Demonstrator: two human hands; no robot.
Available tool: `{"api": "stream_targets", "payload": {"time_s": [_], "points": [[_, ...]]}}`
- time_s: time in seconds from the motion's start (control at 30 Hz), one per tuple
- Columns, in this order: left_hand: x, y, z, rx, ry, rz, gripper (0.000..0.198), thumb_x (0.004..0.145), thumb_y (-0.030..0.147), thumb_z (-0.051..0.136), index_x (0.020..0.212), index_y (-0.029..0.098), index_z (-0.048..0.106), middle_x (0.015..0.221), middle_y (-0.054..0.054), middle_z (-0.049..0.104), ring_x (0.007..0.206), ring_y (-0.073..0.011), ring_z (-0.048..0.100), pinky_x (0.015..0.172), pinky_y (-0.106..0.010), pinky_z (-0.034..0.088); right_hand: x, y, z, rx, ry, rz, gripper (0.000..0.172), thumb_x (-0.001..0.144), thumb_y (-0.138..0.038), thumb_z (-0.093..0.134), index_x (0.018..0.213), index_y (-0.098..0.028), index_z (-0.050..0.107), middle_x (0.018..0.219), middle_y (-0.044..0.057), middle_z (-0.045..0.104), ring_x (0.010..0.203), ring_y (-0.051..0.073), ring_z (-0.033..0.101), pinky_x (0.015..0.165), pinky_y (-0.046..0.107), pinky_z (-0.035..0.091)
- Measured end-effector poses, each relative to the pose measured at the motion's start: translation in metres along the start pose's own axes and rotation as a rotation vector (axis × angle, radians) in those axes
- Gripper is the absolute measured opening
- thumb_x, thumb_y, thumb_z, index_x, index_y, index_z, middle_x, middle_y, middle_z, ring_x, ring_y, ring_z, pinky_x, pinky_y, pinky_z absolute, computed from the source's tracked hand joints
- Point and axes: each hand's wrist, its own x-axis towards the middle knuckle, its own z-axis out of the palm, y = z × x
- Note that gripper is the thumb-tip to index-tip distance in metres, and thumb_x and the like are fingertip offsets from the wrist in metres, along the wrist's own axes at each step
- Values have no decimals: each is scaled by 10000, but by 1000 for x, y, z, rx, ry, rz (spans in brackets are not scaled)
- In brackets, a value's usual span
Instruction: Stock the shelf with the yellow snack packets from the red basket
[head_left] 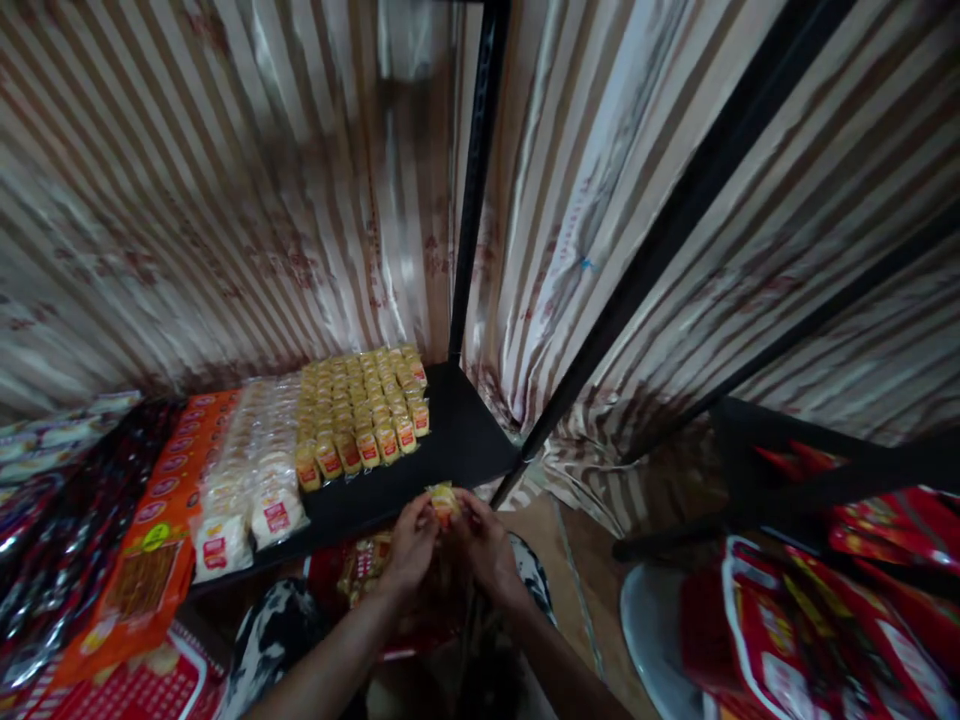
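Striped cloth (300,200) hangs as the backdrop, behind a black shelf (480,430) on dark uprights. On the shelf, from its right-hand part leftward, stand a block of yellow packets (361,405), rows of white packets (259,450) and orange packs (161,540). Below the near edge sits a red container (397,655), partly hidden by the forearms. Left hand (412,538) and right hand (487,540) are raised just short of that edge, fingertips pinching opposite sides of one small yellow packet (443,500). Its long axis cannot be determined reliably, the fingers covering much of it. Governing relation: the block lies beyond and to the left of the held packet, its front row running left to right; the left hand is the nearer. Bare shelf lies directly beyond the packet.
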Motion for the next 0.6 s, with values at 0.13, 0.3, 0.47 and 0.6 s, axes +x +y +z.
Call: {"api": "stream_targets", "payload": {"time_s": [0.13,0.3,0.47,0.6], "points": [[23,48,15,78,-26,69,396,779,187,532,1172,154,565,1030,-81,626,822,-143,616,626,-214,507,44,-7,-9,30,109,-64,305,815,-353,524,1068,-215,623,1045,70,658,929,204,620,747,301,523],[72,89,26,285,-43,285,455,812,115,456,1261,183,472,1051,-72,651,914,-141,622,781,-271,519,110,-13,-12,45,180,-131,331,824,-344,510,1112,-203,594,1075,79,638,947,197,610,743,299,521],[114,125,31,593,11,405,553,803,79,435,1350,120,363,1122,-108,655,1048,-172,594,971,-333,419,173,-9,-3,10,216,-191,371,821,-318,496,1166,-202,568,1056,78,656,931,208,623,819,354,511],[137,151,29,761,74,408,559,799,53,413,1351,131,370,1170,-112,639,1104,-182,572,987,-316,387,216,-1,8,-31,216,-218,336,823,-281,476,1127,-202,597,1077,77,658,975,218,612,891,379,480]]}}
